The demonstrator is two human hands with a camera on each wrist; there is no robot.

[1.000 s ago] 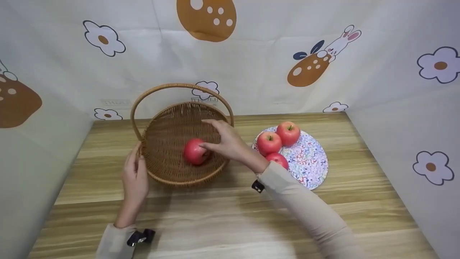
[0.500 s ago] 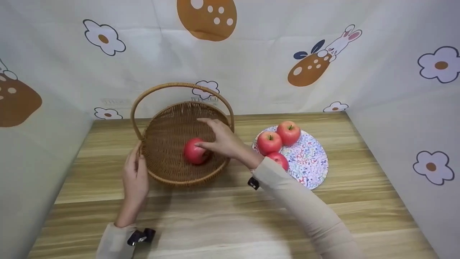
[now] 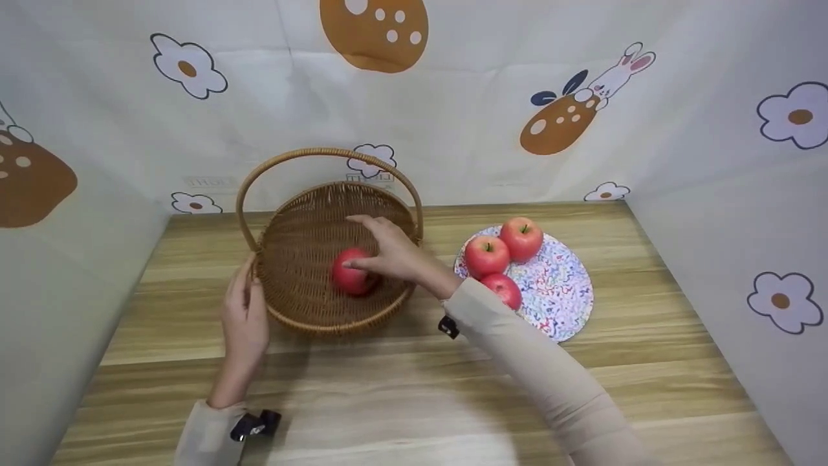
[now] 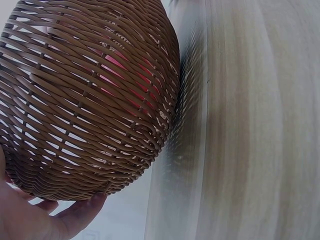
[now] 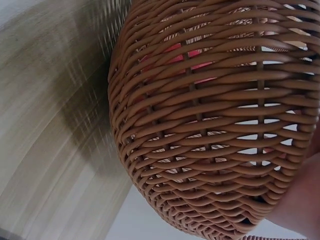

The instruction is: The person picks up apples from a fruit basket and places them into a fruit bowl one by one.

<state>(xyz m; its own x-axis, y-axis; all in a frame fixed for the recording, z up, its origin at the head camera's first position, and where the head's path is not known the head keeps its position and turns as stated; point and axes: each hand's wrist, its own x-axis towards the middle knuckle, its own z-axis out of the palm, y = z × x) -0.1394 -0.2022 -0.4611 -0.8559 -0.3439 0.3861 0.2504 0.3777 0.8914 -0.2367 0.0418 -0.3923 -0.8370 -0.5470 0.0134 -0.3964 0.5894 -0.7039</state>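
A brown wicker basket (image 3: 304, 226) with a tall arched handle stands at the left of the table, tilted so its inside faces me. My left hand (image 3: 246, 323) holds its left rim; in the left wrist view, the left fingers (image 4: 82, 212) lie along the woven wall. One red apple (image 3: 349, 275) sits low inside the basket. Over it is my right hand (image 3: 394, 255), fingers spread, with the thumb overlapping the apple in the head view. Through the weave in the right wrist view, red patches of the apple (image 5: 172, 55) show.
Right of the basket, a round multicoloured speckled mat (image 3: 556, 291) bears three more red apples (image 3: 487, 256); the right sleeve (image 3: 517, 349) passes over its near left edge. A printed curtain (image 3: 466, 129) walls in the wooden table (image 3: 362, 401) at the back and sides.
My right hand has shifted a little left, so its thumb lies farther across the apple. Left hand, basket and the apples keep their places.
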